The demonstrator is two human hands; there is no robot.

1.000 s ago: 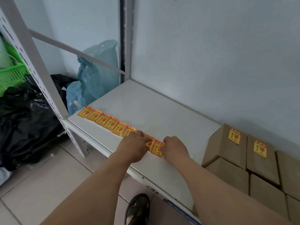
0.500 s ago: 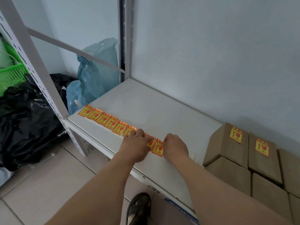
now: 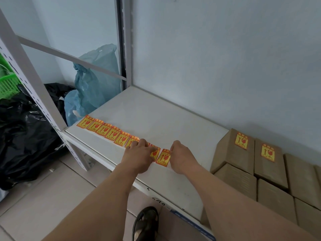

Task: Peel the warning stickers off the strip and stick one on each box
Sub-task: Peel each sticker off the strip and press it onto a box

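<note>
Our left hand (image 3: 139, 156) lies flat on the strip (image 3: 111, 132) near the shelf (image 3: 156, 119) edge to pin it, while our right hand (image 3: 180, 156) curls at the end sticker (image 3: 163, 157), seemingly picking its edge; boxes (image 3: 251, 153) sit right.

I count eight stickers on the strip (image 3: 121, 137) running from centre-left to the middle of the frame, one partly under my left hand (image 3: 139, 158). At lower right, seven or so cardboard boxes (image 3: 271, 174) show; two carry a sticker each. My hands: two.
</note>
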